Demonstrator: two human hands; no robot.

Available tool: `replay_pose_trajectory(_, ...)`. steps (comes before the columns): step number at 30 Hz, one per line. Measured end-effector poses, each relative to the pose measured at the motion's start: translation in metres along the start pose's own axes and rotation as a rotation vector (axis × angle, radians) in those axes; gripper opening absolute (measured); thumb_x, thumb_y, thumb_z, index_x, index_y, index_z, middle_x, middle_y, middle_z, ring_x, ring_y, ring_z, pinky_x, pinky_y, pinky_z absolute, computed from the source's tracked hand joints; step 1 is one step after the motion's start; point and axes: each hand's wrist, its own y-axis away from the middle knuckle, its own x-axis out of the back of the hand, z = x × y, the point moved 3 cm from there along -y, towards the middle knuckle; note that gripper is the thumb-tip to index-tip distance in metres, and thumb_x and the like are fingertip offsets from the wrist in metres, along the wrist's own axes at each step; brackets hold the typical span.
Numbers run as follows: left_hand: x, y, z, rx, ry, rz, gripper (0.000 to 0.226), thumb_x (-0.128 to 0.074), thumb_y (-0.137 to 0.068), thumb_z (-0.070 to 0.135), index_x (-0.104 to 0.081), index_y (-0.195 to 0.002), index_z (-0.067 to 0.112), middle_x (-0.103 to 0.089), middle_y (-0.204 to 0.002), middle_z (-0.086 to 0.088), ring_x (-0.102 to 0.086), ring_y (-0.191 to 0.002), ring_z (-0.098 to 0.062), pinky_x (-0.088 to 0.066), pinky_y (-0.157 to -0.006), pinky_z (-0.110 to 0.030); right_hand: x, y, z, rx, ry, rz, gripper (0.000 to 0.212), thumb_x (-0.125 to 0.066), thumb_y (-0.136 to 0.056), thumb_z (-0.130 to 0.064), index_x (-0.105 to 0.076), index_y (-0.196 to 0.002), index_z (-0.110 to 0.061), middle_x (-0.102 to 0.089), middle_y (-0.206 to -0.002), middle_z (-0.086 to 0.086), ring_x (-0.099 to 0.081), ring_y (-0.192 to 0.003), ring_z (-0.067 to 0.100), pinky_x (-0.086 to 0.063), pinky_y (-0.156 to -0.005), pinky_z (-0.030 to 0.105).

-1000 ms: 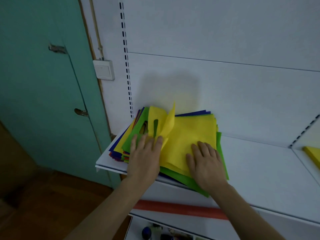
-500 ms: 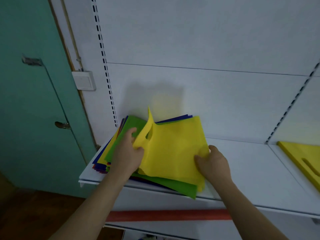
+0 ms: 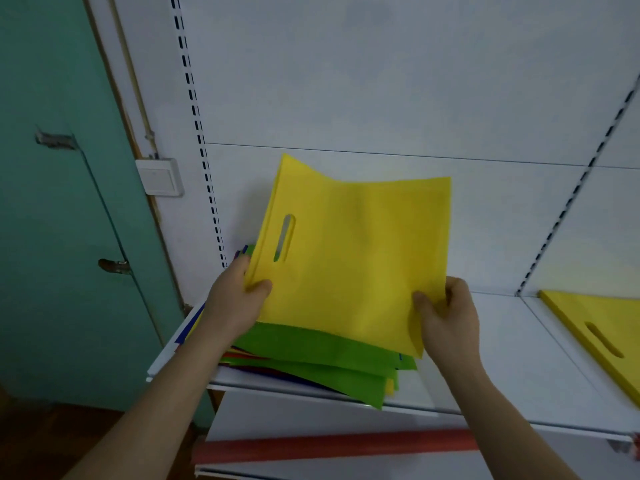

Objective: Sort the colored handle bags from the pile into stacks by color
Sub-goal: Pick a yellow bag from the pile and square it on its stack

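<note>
Sorting is on the lift-and-carry step, as I judge it. Only 1 view shows it, the head camera, which looks down at both hands.

2 hands hold 1 yellow bag (image 3: 353, 265) up in the air, tilted, just above the pile (image 3: 322, 362). The bag's handle slot is on its left side. The left hand (image 3: 239, 299) grips the bag's near left corner, with the thumb on the front and the fingers curled behind. The right hand (image 3: 450, 317) pinches the bag's near right edge the same way, thumb in front and fingers tucked behind. Both hands are closed tight on the bag, not spread apart.

The pile lies on the left end of the white shelf (image 3: 519, 358). A green bag (image 3: 329, 348) is on top of it now, and bits of red, blue and yellow peek out from under the green.

Far off at the right of the shelf lies a yellow stack (image 3: 602, 327), flat, with its handle slot showing. It is well apart from the pile.

What comes next, I think, is to carry the yellow bag to the right and lay it flat on that yellow stack, with the edges lined up. The bag is thin and floppy, so 2 hands help keep it from folding. After that, the green bag would need its own spot.
</note>
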Motion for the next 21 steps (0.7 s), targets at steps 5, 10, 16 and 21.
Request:
replay_pose_trajectory(5,-0.016,0.005,-0.005,-0.005,0.142,-0.048,0.02,-0.06,-0.105,0.025,-0.065,-0.111,0.043,-0.071,-0.108,0.003,-0.066,-0.1,-0.024,-0.054,-0.089,-0.048,0.005,0.013,0.0,0.036,-0.154,0.004,0.031,-0.07,-0.099,-0.025,-0.051,-0.124,-0.029,-0.064,-0.107,-0.017,-0.063,-0.09,-0.005,-0.05,-0.071,0.029)
replay_pose_trajectory(10,-0.033,0.009,-0.006,-0.003,0.126,-0.029,0.023,-0.047,-0.11,0.038,-0.067,-0.12,0.031,-0.067,-0.11,0.013,-0.061,-0.091,-0.017,-0.049,-0.082,-0.037,-0.008,0.017,0.015,-0.015,-0.077,-0.06,0.013,-0.056,-0.106,-0.026,-0.053,-0.095,-0.021,-0.062,-0.08,0.004,-0.061,-0.074,0.025,-0.043,-0.061,0.039)
replay_pose_trajectory(16,-0.04,0.006,0.007,-0.066,0.161,0.075,0.025,-0.043,-0.112,0.032,-0.066,-0.119,0.024,-0.067,-0.1,0.009,-0.059,-0.078,-0.019,-0.044,-0.068,-0.034,0.028,0.028,-0.009,0.04,-0.081,0.144,0.013,-0.057,-0.106,-0.023,-0.049,-0.116,-0.021,-0.059,-0.091,-0.004,-0.057,-0.075,0.003,-0.039,-0.059,0.034)
replay_pose_trajectory(21,-0.072,0.004,0.033,-0.117,0.252,0.0,0.021,-0.045,-0.111,0.033,-0.063,-0.121,0.029,-0.067,-0.108,0.019,-0.06,-0.082,0.001,-0.046,-0.069,-0.03,0.075,0.059,-0.007,0.009,-0.066,0.323,0.039,-0.049,-0.103,-0.007,-0.04,-0.135,-0.027,-0.057,-0.098,-0.007,-0.057,-0.075,0.004,-0.041,-0.058,0.038)
